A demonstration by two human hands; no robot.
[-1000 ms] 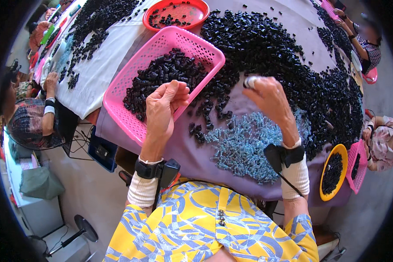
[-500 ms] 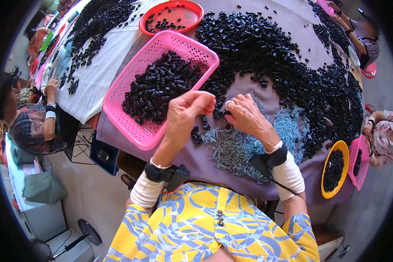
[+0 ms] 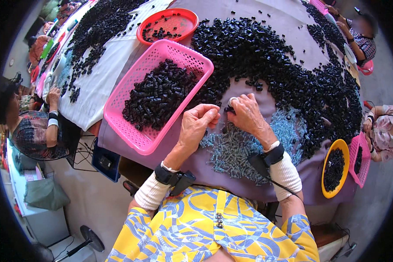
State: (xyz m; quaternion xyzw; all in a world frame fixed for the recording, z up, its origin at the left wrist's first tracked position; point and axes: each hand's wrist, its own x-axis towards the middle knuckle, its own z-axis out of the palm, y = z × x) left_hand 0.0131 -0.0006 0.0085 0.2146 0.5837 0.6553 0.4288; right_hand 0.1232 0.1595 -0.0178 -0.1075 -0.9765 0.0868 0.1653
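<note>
My left hand [image 3: 196, 127] is closed in a pinch just right of the pink basket's near corner; whatever its fingertips hold is too small to make out. Close beside it, my right hand [image 3: 249, 114], with white tape round a finger, pinches a small black plastic piece [image 3: 230, 110]. Both hands hover over the purple cloth, apart from each other. Under and in front of them lies a spread of tiny pale blue, coil-like pieces [image 3: 236, 153]. The pink basket [image 3: 185, 53] holds a heap of black plastic pieces [image 3: 157, 96].
A large pile of black pieces [image 3: 288, 78] curves across the table. Behind the basket stands a red tray [image 3: 179, 22] with a few pieces. At right are a yellow bowl [image 3: 346, 159] and a smaller pink basket [image 3: 363, 168]. Other people sit at the left and right.
My left hand has come back toward me, off the basket's rim. My right hand stays pinched on the black piece. The whole view has shifted slightly.
</note>
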